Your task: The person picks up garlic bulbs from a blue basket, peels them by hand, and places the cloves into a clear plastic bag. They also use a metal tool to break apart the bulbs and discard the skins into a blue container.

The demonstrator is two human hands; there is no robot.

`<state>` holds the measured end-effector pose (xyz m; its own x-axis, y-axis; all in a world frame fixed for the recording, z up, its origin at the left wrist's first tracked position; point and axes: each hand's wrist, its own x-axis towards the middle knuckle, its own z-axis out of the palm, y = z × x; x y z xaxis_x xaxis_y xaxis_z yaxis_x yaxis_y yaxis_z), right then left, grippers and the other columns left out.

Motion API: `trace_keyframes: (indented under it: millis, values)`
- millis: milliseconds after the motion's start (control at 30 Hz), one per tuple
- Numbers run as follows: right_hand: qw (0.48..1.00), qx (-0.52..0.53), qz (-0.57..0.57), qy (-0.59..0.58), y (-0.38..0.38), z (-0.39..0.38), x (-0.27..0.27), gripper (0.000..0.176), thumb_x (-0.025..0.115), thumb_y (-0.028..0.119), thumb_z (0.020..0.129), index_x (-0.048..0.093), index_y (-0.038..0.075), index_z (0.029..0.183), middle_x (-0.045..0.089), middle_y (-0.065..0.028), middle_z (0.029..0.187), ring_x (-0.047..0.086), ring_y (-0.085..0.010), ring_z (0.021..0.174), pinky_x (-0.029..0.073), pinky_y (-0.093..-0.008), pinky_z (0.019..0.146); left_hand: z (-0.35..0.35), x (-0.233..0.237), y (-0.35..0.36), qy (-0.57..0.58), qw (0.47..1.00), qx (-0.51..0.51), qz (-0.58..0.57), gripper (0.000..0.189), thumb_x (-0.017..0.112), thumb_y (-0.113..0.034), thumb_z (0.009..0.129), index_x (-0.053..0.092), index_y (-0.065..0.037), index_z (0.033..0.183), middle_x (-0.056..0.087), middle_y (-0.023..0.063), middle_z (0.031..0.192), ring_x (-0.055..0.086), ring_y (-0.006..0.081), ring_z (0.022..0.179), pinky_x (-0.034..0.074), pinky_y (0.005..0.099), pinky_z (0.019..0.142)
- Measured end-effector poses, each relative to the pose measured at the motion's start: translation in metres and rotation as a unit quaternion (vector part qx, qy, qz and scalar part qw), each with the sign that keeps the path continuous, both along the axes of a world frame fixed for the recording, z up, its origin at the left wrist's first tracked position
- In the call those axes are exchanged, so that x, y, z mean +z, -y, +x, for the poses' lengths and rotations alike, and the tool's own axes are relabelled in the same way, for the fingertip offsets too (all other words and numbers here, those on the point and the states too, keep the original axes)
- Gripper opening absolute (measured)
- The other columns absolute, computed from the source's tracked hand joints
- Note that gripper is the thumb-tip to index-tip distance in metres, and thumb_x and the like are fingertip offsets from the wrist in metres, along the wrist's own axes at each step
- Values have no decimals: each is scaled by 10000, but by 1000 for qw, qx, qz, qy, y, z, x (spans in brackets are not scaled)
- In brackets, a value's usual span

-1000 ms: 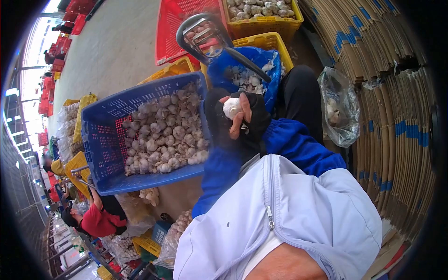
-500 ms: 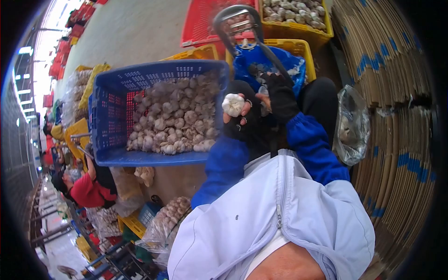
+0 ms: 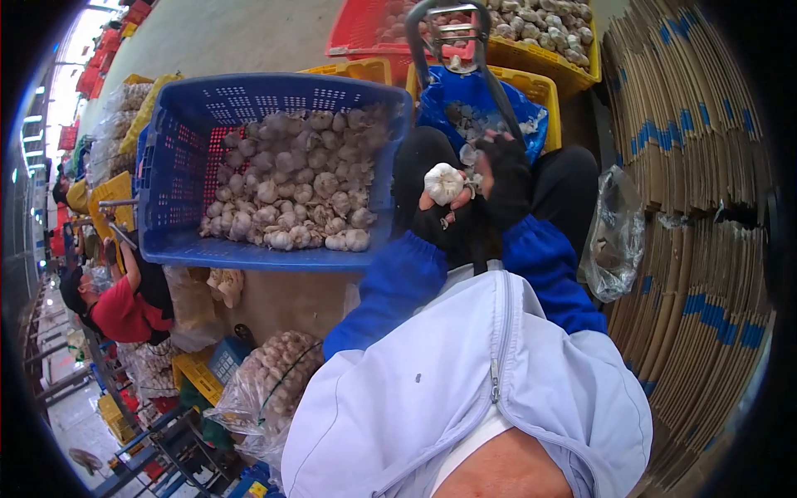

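A white garlic bulb (image 3: 444, 183) rests in the fingers of my left hand (image 3: 437, 222), which wears a black fingerless glove. Close on its right is my right hand (image 3: 505, 173), gloved the same way, slightly blurred. Its fingertips and thumb stand apart and I see nothing held between them. Beyond both hands, a blue plastic bag (image 3: 440, 98) lines a yellow crate (image 3: 544, 90) and holds loose garlic skins (image 3: 477, 120). To the left, a large blue crate (image 3: 266, 259) holds many garlic bulbs (image 3: 290, 178).
A grey metal-framed loop handle (image 3: 413, 37) rises over the lined crate. Behind are a red crate (image 3: 349, 33) and another yellow crate (image 3: 573, 75) with garlic. Stacked flat cardboard (image 3: 689, 274) and a clear plastic bag (image 3: 614, 236) lie right. A person in red (image 3: 124, 307) works at left.
My right hand has drawn back from the blue bag and its fingers have lifted. My left hand still holds the garlic bulb beside it. The whole view has shifted slightly.
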<state>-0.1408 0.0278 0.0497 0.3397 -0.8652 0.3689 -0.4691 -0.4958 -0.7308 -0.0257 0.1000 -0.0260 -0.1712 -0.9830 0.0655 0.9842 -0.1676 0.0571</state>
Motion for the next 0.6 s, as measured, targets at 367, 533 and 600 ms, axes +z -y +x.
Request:
trace_keyframes:
  millis: [367,533,600]
  values:
    - [957,70,270,76,26,-94,-34,363,566,180,803,476,38,1124,508,-83,1031,454,-183,852,356,-277,733,33,84,-13,649,743,88,138,245,433,-253,883,583,-69,824,537,13,673,516,119,639,428,277,579]
    - [959,-86,254,94,50,-235,-71,302,565,166,814,500,30,1076,555,-32,912,502,-101,657,405,-217,582,235,0,-7,914,194,325,145,326,619,-180,695,552,-60,991,581,136,893,560,265,786,444,373,690]
    - [964,-182,192,22,25,-265,-36,256,595,119,783,513,11,1001,550,-56,897,503,-131,774,419,-262,711,315,-30,-16,926,-124,330,133,423,647,-170,692,515,-70,1081,591,101,930,574,201,766,473,323,660]
